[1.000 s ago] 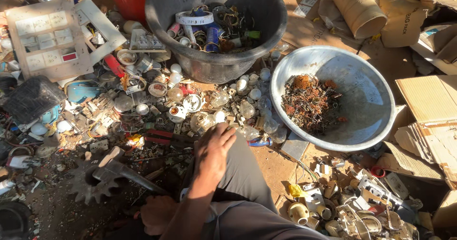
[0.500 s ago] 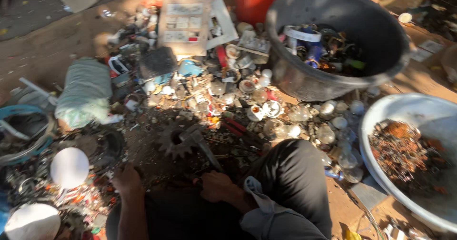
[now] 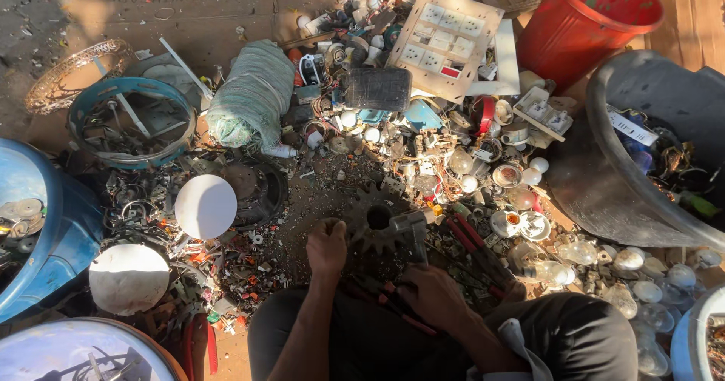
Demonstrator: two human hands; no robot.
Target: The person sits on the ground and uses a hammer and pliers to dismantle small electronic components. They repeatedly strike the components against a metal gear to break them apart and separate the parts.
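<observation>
Left hand (image 3: 327, 246): closed in a loose fist, knuckles up, just beside the near-left rim of a toothed gear wheel (image 3: 375, 218) lying flat on the dirt; something small possibly pinched inside, not discernible. Right hand (image 3: 432, 294): curled around the handle of a hammer (image 3: 414, 230), metal head resting over the gear's right edge. Between the two hands, across the lap: red-handled pliers (image 3: 393, 299), partly under the right wrist.

Beyond the right hand: glass bulbs (image 3: 581, 252) and bulb bases in a loose drift, more red-handled tools (image 3: 474, 243) alongside. Further right: dark plastic tub (image 3: 604, 192) with mixed scrap. Ahead of the gear: tangled wiring, white switch panel (image 3: 451, 41), red bucket (image 3: 578, 30). Left of the left hand: two white dome covers (image 3: 205, 206), blue basin (image 3: 53, 222), wrapped greenish bundle (image 3: 253, 101).

Hazards, judged from this arrangement:
- Left fingers close to the strike surface; a glancing hammer blow off the gear teeth likely to land on knuckles.
- Gear unsecured on loose grit; possible shift or tilt under impact.
- Fragments thrown toward bare hands and face, no gloves visible.
- Glass bulbs near the right hand; a wide backswing or a dropped tool enough to shatter them.
- Pliers loose on the lap, liable to slide off with any leg movement.
</observation>
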